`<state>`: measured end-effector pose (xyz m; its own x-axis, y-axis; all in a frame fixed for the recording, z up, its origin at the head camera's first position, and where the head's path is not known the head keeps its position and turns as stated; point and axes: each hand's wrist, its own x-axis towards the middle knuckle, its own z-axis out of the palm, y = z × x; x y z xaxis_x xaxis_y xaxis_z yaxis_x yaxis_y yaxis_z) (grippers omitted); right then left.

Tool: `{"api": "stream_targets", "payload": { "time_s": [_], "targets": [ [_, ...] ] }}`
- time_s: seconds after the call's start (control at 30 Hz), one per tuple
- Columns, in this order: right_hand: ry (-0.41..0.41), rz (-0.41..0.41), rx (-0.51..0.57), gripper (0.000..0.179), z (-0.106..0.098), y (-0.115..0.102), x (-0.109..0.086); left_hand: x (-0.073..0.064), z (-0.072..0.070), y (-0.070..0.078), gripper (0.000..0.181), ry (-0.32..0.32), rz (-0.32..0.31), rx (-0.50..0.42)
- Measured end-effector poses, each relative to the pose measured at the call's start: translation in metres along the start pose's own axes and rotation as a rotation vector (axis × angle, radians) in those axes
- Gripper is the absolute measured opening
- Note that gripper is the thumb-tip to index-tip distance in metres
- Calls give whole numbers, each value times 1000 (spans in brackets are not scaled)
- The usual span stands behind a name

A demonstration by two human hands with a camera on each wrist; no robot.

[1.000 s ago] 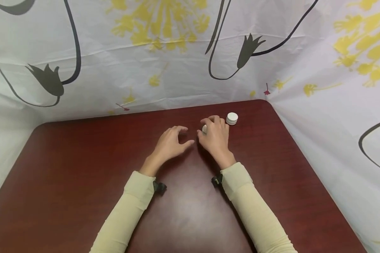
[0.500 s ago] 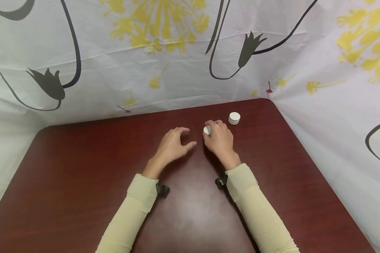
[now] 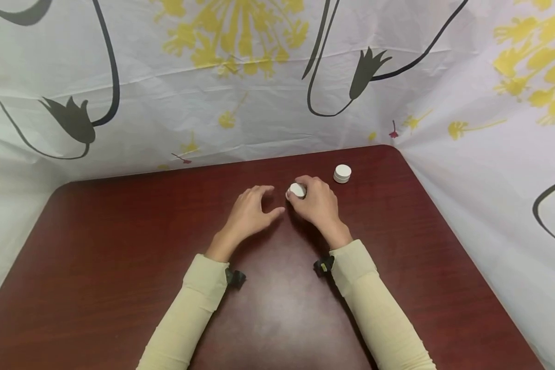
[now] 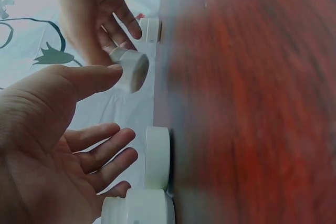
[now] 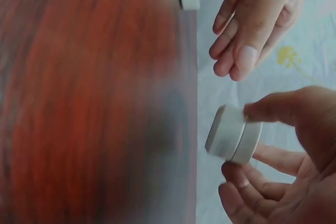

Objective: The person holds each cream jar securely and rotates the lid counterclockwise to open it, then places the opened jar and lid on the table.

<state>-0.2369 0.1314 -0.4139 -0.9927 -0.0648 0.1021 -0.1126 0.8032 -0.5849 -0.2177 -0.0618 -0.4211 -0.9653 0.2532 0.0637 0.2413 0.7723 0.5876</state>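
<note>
My right hand [image 3: 318, 201] holds a small white lidded jar [image 5: 233, 135] between thumb and fingers. In the right wrist view the jar is tilted and held above the dark red table [image 3: 134, 246]. My left hand [image 3: 250, 211] stays just left of it, thumb and fingers spread apart in a curve with nothing between them. Beside the left fingers, in the left wrist view, a white lid [image 4: 157, 157] lies flat and an uncovered jar with a threaded neck [image 4: 139, 206] stands upright. Both are hidden behind the left hand in the head view.
Another white lidded jar [image 3: 342, 173] stands near the table's back right corner. A white cloth [image 3: 268, 113] printed with flowers hangs behind and beside the table. Dark wrist cameras [image 3: 324, 266] sit at both cuffs.
Over the last half second the right hand has turned and shifted slightly left with the jar, so more of its white top shows. The left hand has hardly moved.
</note>
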Motion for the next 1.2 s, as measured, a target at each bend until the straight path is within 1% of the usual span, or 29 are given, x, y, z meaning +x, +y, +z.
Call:
{"api": "stream_targets", "payload": {
  "time_s": [0.07,0.23,0.37,0.5,0.6,0.8,0.97,1.07,1.2],
  "targets": [
    [-16,-23,40,47,1,-1,0,-1,0,0,65,9,4,1],
    [-51,-93,145,42,6,-6,0,-2,-1,-1,66,50,18,-3],
    [-60,-106,181,39,9,-11,-1,-3,-2,-3,62,79,39,6],
    [-59,-96,180,40,12,-17,-4,-5,-6,-4,53,102,53,14],
    [-63,-73,185,41,13,-21,-6,-8,-9,-5,48,105,48,15],
    [-78,-36,184,43,17,-30,-10,-17,-15,-8,48,94,38,26],
    [-93,-47,172,44,22,-38,-12,-24,-20,-14,47,114,35,23],
    [-107,-49,140,45,23,-39,-13,-27,-21,-17,46,124,24,19],
    [-109,-40,105,45,24,-38,-16,-28,-20,-18,47,101,4,-16]
  ]
}}
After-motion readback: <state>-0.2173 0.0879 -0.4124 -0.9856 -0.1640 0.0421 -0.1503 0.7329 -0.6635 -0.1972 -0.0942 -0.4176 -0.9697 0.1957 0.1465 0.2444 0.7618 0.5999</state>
